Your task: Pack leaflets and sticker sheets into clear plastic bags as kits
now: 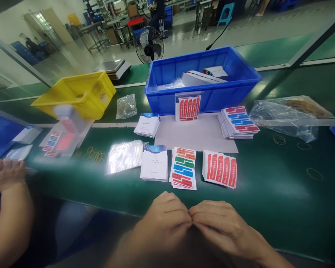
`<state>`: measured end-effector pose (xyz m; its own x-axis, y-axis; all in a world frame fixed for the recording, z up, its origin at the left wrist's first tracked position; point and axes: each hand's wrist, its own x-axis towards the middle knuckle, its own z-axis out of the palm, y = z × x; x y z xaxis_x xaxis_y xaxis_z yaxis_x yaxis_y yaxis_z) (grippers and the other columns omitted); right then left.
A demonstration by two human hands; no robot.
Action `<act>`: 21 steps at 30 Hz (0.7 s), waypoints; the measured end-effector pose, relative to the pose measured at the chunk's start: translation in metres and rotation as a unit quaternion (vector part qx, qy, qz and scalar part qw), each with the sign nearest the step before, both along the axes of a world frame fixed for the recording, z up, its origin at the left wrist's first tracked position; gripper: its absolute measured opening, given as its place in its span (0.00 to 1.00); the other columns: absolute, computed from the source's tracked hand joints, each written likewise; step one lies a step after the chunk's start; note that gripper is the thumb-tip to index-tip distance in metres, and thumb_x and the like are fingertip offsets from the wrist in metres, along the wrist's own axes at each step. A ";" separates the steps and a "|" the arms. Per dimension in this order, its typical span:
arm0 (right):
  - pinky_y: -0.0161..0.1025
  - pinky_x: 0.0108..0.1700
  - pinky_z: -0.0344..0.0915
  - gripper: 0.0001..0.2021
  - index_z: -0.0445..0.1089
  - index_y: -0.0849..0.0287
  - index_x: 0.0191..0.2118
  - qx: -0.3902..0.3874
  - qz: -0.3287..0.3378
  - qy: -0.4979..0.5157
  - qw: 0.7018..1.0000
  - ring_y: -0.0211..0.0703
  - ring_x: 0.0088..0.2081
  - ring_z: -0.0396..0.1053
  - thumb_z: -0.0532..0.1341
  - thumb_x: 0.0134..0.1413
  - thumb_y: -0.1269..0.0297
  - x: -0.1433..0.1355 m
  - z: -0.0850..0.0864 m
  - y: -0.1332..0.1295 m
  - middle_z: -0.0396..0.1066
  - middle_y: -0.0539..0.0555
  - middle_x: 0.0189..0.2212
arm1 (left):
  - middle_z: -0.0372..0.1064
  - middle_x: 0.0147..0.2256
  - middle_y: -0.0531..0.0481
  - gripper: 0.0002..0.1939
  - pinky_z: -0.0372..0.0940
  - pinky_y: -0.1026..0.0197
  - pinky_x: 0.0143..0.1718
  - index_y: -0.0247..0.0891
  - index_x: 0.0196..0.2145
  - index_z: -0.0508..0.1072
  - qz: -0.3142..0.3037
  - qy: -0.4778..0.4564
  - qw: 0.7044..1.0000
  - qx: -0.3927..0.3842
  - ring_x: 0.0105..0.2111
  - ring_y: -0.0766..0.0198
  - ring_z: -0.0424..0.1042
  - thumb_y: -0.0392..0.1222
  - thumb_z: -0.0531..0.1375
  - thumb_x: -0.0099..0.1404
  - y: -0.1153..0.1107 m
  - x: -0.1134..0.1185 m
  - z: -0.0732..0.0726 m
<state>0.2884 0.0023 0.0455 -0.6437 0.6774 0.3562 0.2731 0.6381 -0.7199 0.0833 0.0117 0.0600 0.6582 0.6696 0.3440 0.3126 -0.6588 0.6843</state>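
Observation:
My left hand (167,216) and my right hand (222,223) meet at the fingertips over the near edge of the green table (268,193). Both are closed, fingers pressed together; anything between them is too small or hidden to make out. Just beyond lie a stack of white booklets (154,165), a stack of multicoloured sticker sheets (183,168) and a stack of red sticker sheets (220,169). Clear plastic bags (125,156) lie left of the booklets. Farther back are more booklets (147,124), a bagged red sheet (188,108) against the blue bin and red-blue sheets (238,121).
A blue bin (201,95) holds papers and plastic; a yellow bin (78,95) stands at left. Rubber bands (96,154) lie on the table, with a large plastic bag (287,115) at right. Another person's arm (12,208) rests at far left.

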 end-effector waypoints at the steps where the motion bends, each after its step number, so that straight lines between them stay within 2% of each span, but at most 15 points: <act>1: 0.34 0.36 0.72 0.12 0.73 0.57 0.39 -0.009 0.008 -0.011 1.000 0.41 0.34 0.77 0.55 0.59 0.77 0.000 0.002 0.004 0.79 0.55 0.34 | 0.75 0.28 0.51 0.07 0.65 0.59 0.33 0.38 0.32 0.72 0.004 -0.007 1.000 0.000 0.29 0.65 0.70 0.30 0.57 0.63 0.001 -0.001 -0.001; 2: 0.34 0.36 0.72 0.11 0.73 0.57 0.39 -0.018 0.010 -0.019 1.000 0.40 0.34 0.77 0.55 0.60 0.76 0.000 0.004 0.009 0.79 0.54 0.34 | 0.75 0.29 0.51 0.06 0.66 0.59 0.34 0.38 0.33 0.72 0.018 -0.019 1.000 -0.001 0.30 0.65 0.70 0.30 0.57 0.63 0.002 -0.003 -0.004; 4: 0.34 0.37 0.72 0.11 0.74 0.56 0.39 -0.030 -0.015 -0.023 0.999 0.41 0.35 0.77 0.56 0.61 0.74 0.004 0.008 0.024 0.79 0.53 0.35 | 0.76 0.35 0.47 0.08 0.68 0.58 0.38 0.38 0.42 0.71 0.077 -0.042 0.996 -0.006 0.36 0.62 0.73 0.34 0.59 0.64 0.007 -0.009 -0.012; 6: 0.35 0.38 0.73 0.09 0.75 0.54 0.39 -0.038 -0.081 -0.012 0.996 0.42 0.35 0.77 0.57 0.61 0.70 0.012 0.015 0.048 0.80 0.52 0.35 | 0.74 0.46 0.40 0.23 0.69 0.52 0.46 0.37 0.53 0.65 0.163 -0.028 0.986 0.012 0.46 0.55 0.72 0.43 0.63 0.62 0.016 -0.020 -0.025; 8: 0.37 0.36 0.73 0.08 0.76 0.53 0.37 -0.038 -0.156 0.004 0.987 0.43 0.34 0.77 0.58 0.60 0.66 0.022 0.023 0.083 0.80 0.52 0.33 | 0.69 0.53 0.35 0.36 0.66 0.45 0.53 0.36 0.60 0.57 0.228 0.046 0.971 0.058 0.55 0.47 0.67 0.49 0.65 0.59 0.029 -0.034 -0.040; 10: 0.38 0.32 0.73 0.07 0.76 0.53 0.33 -0.025 -0.205 0.014 0.978 0.43 0.30 0.76 0.60 0.58 0.62 0.032 0.030 0.128 0.79 0.52 0.30 | 0.66 0.57 0.34 0.38 0.62 0.39 0.56 0.37 0.62 0.54 0.244 0.140 0.954 0.103 0.59 0.43 0.62 0.50 0.64 0.60 0.042 -0.048 -0.056; 12: 0.38 0.32 0.73 0.08 0.76 0.55 0.32 -0.006 -0.253 0.031 0.967 0.44 0.30 0.75 0.62 0.56 0.59 0.040 0.035 0.179 0.78 0.52 0.29 | 0.63 0.60 0.35 0.40 0.59 0.35 0.57 0.37 0.64 0.50 0.235 0.213 0.941 0.115 0.62 0.41 0.57 0.48 0.63 0.61 0.051 -0.059 -0.071; 14: 0.41 0.36 0.73 0.11 0.75 0.56 0.32 0.019 -0.289 0.054 0.956 0.46 0.33 0.76 0.62 0.55 0.55 0.047 0.037 0.227 0.78 0.53 0.30 | 0.60 0.62 0.37 0.41 0.57 0.33 0.58 0.38 0.66 0.48 0.220 0.257 0.935 0.107 0.63 0.40 0.55 0.44 0.63 0.61 0.056 -0.068 -0.087; 16: 0.46 0.43 0.73 0.13 0.75 0.57 0.37 0.044 -0.311 0.064 0.947 0.49 0.39 0.76 0.61 0.55 0.53 0.053 0.037 0.262 0.78 0.55 0.36 | 0.60 0.62 0.40 0.38 0.56 0.33 0.59 0.40 0.66 0.49 0.213 0.273 0.932 0.105 0.64 0.42 0.55 0.38 0.61 0.62 0.057 -0.073 -0.105; 18: 0.51 0.50 0.69 0.16 0.73 0.58 0.43 0.067 -0.327 0.059 0.941 0.52 0.45 0.74 0.59 0.56 0.53 0.058 0.035 0.276 0.77 0.57 0.42 | 0.62 0.61 0.43 0.36 0.56 0.33 0.59 0.42 0.65 0.51 0.220 0.264 0.931 0.123 0.63 0.43 0.56 0.31 0.57 0.62 0.056 -0.078 -0.124; 21: 0.52 0.53 0.67 0.16 0.72 0.58 0.45 0.074 -0.321 0.011 0.944 0.52 0.48 0.72 0.58 0.57 0.54 0.061 0.024 0.257 0.76 0.58 0.44 | 0.65 0.59 0.44 0.37 0.55 0.30 0.57 0.43 0.65 0.53 0.217 0.232 0.934 0.165 0.62 0.44 0.59 0.28 0.54 0.59 0.052 -0.087 -0.147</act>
